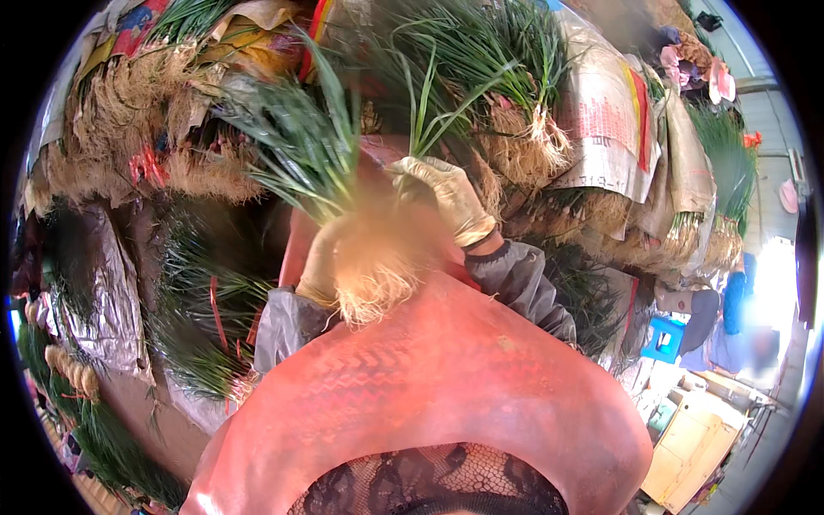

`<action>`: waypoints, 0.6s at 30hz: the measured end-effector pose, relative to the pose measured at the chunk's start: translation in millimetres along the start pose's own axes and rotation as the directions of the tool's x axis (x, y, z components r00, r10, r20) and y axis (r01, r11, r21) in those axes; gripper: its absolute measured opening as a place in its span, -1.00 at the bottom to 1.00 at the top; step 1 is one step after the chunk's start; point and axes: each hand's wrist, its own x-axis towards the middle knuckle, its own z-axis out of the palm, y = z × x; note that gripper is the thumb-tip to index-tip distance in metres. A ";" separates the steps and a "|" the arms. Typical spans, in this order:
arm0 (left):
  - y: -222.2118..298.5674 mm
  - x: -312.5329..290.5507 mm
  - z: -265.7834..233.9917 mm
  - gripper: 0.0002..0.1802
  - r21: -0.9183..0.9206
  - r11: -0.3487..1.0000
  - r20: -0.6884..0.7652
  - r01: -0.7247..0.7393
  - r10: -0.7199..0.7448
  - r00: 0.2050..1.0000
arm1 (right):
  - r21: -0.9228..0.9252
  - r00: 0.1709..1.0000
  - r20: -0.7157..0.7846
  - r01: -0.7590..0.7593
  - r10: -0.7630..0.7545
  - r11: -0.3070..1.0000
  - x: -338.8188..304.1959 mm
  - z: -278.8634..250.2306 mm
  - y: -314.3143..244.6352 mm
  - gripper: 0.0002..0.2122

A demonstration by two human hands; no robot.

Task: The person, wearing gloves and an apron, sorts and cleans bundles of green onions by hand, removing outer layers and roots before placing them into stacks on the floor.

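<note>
Now left hand (318, 264) clasped round rooted green bunch (305, 159); right hand (448, 199) pinching slim green sprig (421, 116) beside it.

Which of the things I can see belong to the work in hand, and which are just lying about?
In the work:
- bunch of rooted green plants, in the gloved left hand's grip
- long green leaves, rising from the gloved right hand's grip
- red apron, worn

Apparently just about:
- blue plastic stool, right
- boxy tan furniture, lower right
- silvery sheet, left
</note>
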 end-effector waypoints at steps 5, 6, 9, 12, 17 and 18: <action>-4.1 -11.9 40.1 -0.48 0.197 0.975 0.229 0.099 -0.144 0.963 | -0.848 0.824 0.103 0.366 -0.557 0.384 6.8 5.0 44.9 -0.83; -4.8 -7.8 32.9 -0.48 0.197 0.976 0.222 0.097 -0.141 0.965 | -0.899 0.818 0.114 0.327 -0.564 0.292 3.5 9.7 42.3 -0.84; -7.7 6.2 20.2 -0.61 0.252 0.944 0.313 -0.214 0.129 0.941 | -0.943 0.763 0.100 0.277 -0.638 0.183 7.9 16.8 38.1 -0.84; -8.1 16.3 21.9 -0.66 0.105 0.934 0.364 -0.341 0.283 0.887 | -0.921 0.677 -0.004 0.285 -0.736 0.266 14.1 20.2 35.8 -0.82; -12.4 32.2 11.7 -0.67 -0.204 0.976 0.403 -0.075 0.154 0.902 | -0.855 0.741 -0.147 0.238 -0.655 0.461 6.3 12.7 31.0 -0.79; -12.5 34.4 8.2 -0.67 -0.179 0.981 0.370 -0.069 0.132 0.919 | -0.857 0.771 -0.154 0.208 -0.619 0.472 4.0 12.1 29.1 -0.79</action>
